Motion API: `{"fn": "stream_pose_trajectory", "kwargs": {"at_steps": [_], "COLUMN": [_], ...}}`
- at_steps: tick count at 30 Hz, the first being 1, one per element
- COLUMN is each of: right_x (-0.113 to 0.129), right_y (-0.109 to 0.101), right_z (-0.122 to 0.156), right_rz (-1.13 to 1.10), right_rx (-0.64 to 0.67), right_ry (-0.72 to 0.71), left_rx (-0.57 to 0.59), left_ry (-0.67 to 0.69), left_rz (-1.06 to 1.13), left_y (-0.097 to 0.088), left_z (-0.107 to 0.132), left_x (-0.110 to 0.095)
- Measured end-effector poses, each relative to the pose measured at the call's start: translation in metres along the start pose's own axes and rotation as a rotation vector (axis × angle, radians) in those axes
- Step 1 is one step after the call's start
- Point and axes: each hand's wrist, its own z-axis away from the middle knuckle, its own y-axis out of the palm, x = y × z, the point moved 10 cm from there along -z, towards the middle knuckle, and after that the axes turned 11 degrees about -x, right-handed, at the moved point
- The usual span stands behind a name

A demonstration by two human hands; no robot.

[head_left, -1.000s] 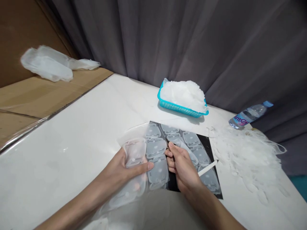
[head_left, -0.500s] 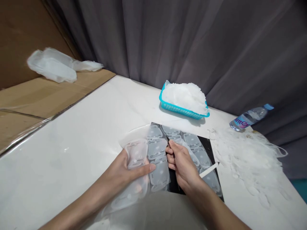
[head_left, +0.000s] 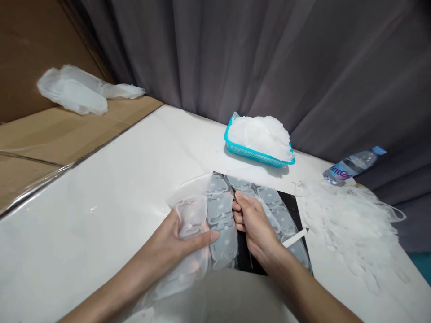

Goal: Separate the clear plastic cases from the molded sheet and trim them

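Observation:
A translucent sheet of moulded, rounded pieces (head_left: 222, 244) lies partly over a black mat (head_left: 247, 258). My left hand (head_left: 180, 237) grips its left part, the thumb resting on top and the fingers showing blurred through the material underneath. At the gap between two rows of pieces, my right hand (head_left: 254, 224) is closed in a pinch; what its fingertips hold is too small to make out. A white pen-like stick (head_left: 295, 237) with a dark tip pokes out beside the right wrist, its other end hidden behind the hand.
A blue basket (head_left: 259, 155) heaped with white translucent pieces stands at the back. On the right, a water bottle (head_left: 353, 166) lies tilted by a pile of clear strips (head_left: 353, 229). Clear plastic pieces (head_left: 81, 92) rest on cardboard (head_left: 101, 128) at left. A grey curtain (head_left: 208, 58) hangs behind.
My right fingertips have shifted very slightly up and left along the gap. My left hand keeps its hold, and the sheet looks almost unmoved.

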Motion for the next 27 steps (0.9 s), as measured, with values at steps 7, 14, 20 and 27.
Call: {"fn": "stream_pose_trajectory", "kwargs": {"at_steps": [7,14,20,27], "right_x": [0.005,0.006,0.01,0.011], "right_y": [0.006,0.014,0.019,0.026], "right_z": [-0.004,-0.012,-0.017,-0.022], "right_rz": [0.047,0.046,0.038,0.049], "right_rx": [0.029,0.05,0.042,0.037], "right_ry": [0.019,0.044,0.047,0.032], "left_rx": [0.018,-0.074,-0.108,-0.11], "left_ry": [-0.056,-0.032,-0.03,-0.051], "left_rz": [0.0,-0.012,0.028,0.031], "left_y": [-0.001,-0.007,-0.011,-0.009], "left_z": [-0.006,0.0,0.0,0.001], "left_x": [0.011,0.004,0.003,0.008]}}
